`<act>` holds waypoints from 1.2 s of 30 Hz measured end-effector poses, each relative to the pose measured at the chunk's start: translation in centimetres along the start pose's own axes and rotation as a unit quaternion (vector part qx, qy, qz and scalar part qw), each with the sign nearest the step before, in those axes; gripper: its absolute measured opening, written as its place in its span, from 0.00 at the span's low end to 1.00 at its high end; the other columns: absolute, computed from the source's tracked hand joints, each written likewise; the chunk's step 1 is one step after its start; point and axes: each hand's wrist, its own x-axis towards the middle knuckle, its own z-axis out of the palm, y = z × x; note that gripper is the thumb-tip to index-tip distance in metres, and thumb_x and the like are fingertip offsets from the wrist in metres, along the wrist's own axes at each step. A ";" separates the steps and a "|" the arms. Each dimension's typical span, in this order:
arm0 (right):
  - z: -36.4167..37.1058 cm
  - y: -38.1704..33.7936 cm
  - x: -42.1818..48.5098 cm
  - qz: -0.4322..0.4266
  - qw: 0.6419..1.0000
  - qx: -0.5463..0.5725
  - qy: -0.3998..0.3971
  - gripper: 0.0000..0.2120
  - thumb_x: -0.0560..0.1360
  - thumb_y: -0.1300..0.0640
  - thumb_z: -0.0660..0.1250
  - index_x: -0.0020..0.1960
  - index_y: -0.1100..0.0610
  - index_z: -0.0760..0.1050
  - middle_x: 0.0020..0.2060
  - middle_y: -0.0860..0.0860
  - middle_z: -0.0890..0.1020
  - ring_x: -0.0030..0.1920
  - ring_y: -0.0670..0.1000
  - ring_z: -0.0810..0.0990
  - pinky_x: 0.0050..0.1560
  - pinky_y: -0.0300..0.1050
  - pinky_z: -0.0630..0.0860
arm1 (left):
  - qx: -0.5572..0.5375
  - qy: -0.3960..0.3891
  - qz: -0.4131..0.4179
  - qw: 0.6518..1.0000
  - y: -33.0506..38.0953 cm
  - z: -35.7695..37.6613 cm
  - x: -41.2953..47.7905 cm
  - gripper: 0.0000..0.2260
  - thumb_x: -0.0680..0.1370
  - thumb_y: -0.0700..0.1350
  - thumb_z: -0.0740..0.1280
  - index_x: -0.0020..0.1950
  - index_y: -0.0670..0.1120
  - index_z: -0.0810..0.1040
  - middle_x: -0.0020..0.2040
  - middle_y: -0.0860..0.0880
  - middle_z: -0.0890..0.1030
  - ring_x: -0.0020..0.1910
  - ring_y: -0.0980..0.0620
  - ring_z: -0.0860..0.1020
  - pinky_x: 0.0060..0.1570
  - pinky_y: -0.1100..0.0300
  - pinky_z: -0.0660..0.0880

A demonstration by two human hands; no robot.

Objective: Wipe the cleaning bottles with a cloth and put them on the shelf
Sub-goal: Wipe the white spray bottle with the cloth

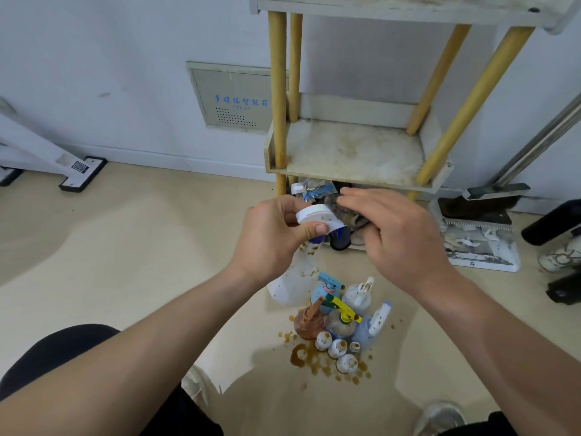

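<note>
Gripping the spray bottle by its white trigger head with the left hand, thumb and fingers curled round it, just in front of the shelf and a little below its lower board. Pressing a dark cloth against that head with the right hand, fingers closed over the bunched fabric. Both hands together at the head, meeting through the cloth. Looks like mid-wipe on the top only, with brown spatter all down the hanging body, not yet cleaned.

Further out from the shelf, on the floor in front of it: a huddle of other bottles, also spattered, standing in and beside a brown spill. To the right of the shelf, a dustpan holding scraps.

Likely to go wrong: squeezing the trigger by accident while rubbing the head, and so spraying toward the shelf. With a grip on the head alone and the body dangling, easy to lose hold and drop onto the huddle beneath, toppling several into the spill. Easy too to smear the already grimy lower board by shelving with the body unwiped. Possible also to spread the stain rather than lift it, once the cloth is loaded with brown.
</note>
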 end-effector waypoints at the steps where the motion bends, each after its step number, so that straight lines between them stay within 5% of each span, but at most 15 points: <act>1: 0.0 0.0 0.0 0.006 1.000 -0.001 0.000 0.24 0.72 0.64 0.56 0.62 0.58 0.83 0.60 0.52 0.84 0.60 0.55 0.82 0.60 0.52 0.78 | 0.009 -0.002 0.001 1.000 0.1 0.0 0.0 0.09 0.71 0.48 0.80 0.40 0.56 0.80 0.38 0.55 0.85 0.37 0.60 0.82 0.40 0.60 0.79; 8: 1.3 -2.4 0.5 -0.062 0.998 0.010 0.021 0.19 0.76 0.64 0.58 0.60 0.60 0.83 0.59 0.55 0.84 0.59 0.56 0.83 0.62 0.53 0.78 | 0.019 -0.006 0.019 1.000 -0.7 0.8 0.0 0.08 0.72 0.49 0.79 0.42 0.50 0.82 0.37 0.43 0.84 0.38 0.39 0.80 0.39 0.44 0.79; 11: 1.2 -1.2 0.4 -0.010 0.999 0.046 0.017 0.21 0.74 0.64 0.58 0.62 0.59 0.82 0.60 0.54 0.84 0.61 0.55 0.82 0.63 0.51 0.77 | 0.002 -0.001 -0.001 1.000 -0.3 0.5 0.1 0.11 0.70 0.51 0.80 0.42 0.46 0.83 0.35 0.45 0.84 0.35 0.41 0.80 0.39 0.46 0.79; 15: 0.7 -0.4 0.3 0.099 0.991 0.082 0.044 0.22 0.73 0.67 0.61 0.63 0.56 0.82 0.59 0.50 0.85 0.59 0.52 0.83 0.60 0.49 0.79 | -0.014 0.004 -0.023 1.000 0.1 0.0 0.4 0.08 0.70 0.50 0.80 0.41 0.53 0.82 0.38 0.51 0.86 0.40 0.52 0.85 0.46 0.47 0.81; 20: 1.0 -1.4 0.4 0.042 0.996 -0.003 0.083 0.20 0.73 0.67 0.65 0.63 0.59 0.82 0.60 0.53 0.84 0.60 0.55 0.81 0.62 0.46 0.75 | -0.036 0.033 -0.018 0.999 0.2 0.4 0.4 0.08 0.70 0.50 0.80 0.43 0.52 0.83 0.39 0.49 0.86 0.41 0.47 0.85 0.45 0.44 0.81; 25: 1.3 -1.3 0.2 0.025 0.987 -0.099 0.122 0.18 0.75 0.65 0.63 0.62 0.60 0.82 0.52 0.57 0.82 0.50 0.60 0.79 0.44 0.50 0.77 | -0.045 0.061 -0.014 0.997 0.2 0.8 0.3 0.08 0.70 0.50 0.80 0.46 0.52 0.84 0.39 0.50 0.86 0.41 0.49 0.85 0.45 0.45 0.82; 31: 1.2 -1.9 -0.1 0.068 0.986 -0.069 0.135 0.16 0.75 0.60 0.66 0.62 0.59 0.82 0.46 0.55 0.79 0.45 0.56 0.78 0.41 0.41 0.69 | -0.081 0.097 -0.032 0.992 0.1 0.1 1.2 0.11 0.71 0.51 0.80 0.50 0.49 0.86 0.40 0.50 0.87 0.41 0.46 0.86 0.45 0.44 0.83; 36: 2.2 -2.9 -0.3 0.070 0.989 -0.052 0.121 0.17 0.76 0.60 0.65 0.63 0.59 0.82 0.49 0.54 0.81 0.47 0.57 0.80 0.38 0.47 0.76 | -0.068 0.080 -0.004 0.994 0.2 0.6 1.0 0.08 0.76 0.48 0.76 0.53 0.49 0.85 0.41 0.52 0.87 0.42 0.49 0.85 0.46 0.45 0.83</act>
